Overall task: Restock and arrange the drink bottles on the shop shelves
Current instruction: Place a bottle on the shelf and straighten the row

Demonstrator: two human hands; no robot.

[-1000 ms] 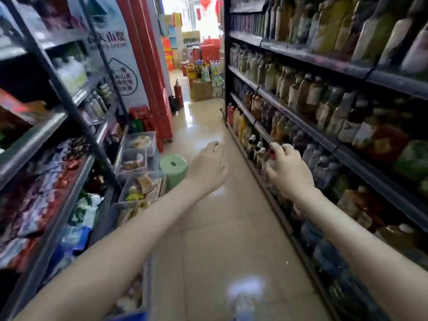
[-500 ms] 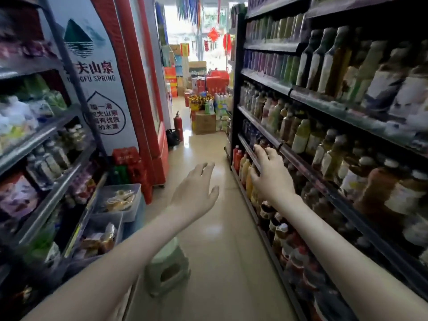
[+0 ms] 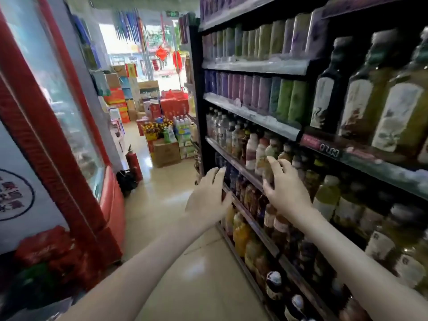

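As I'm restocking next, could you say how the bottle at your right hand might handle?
The bottle in the right hand looks full, so probably heavy. Tall and narrow, it may tip against close-packed neighbours.

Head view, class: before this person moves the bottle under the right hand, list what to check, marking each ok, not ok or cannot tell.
1. Right hand grips the bottle, thumb and fingers round it: ok.
2. Left hand free to help, fingers straight, holding nothing: ok.
3. Neighbouring bottles upright: ok.
4. Free gap on the shelf for the bottle: cannot tell.
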